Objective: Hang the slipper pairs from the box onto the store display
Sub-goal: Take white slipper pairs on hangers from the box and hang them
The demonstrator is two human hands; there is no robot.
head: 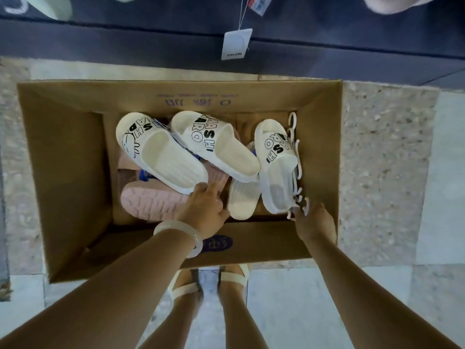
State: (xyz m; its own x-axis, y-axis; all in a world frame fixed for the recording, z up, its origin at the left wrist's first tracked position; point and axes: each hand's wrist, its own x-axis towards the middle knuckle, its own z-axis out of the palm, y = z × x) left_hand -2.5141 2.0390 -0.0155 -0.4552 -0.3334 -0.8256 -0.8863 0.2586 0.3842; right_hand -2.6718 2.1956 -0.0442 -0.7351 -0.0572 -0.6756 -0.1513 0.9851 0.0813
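Observation:
An open cardboard box (pixel 63 152) on the floor holds several cream slippers with black lettering and pink slippers beneath them. My left hand (pixel 205 206), a pale bangle on its wrist, reaches into the box, and its fingers touch the heel of the left cream slipper (pixel 161 152). A second cream slipper (pixel 216 142) lies in the middle. At the near right corner, the fingers of my right hand (pixel 314 220) are at the white plastic hangers (pixel 298 197) beside the right cream slipper (pixel 276 167). A pink slipper (pixel 148 202) lies sole up.
The dark base of the store display (pixel 125 44) runs along the far side of the box. A white price tag (pixel 235 44) hangs on a string above the box. Cream slippers hang at the top corners. My sandalled feet stand on the speckled floor (pixel 382 147).

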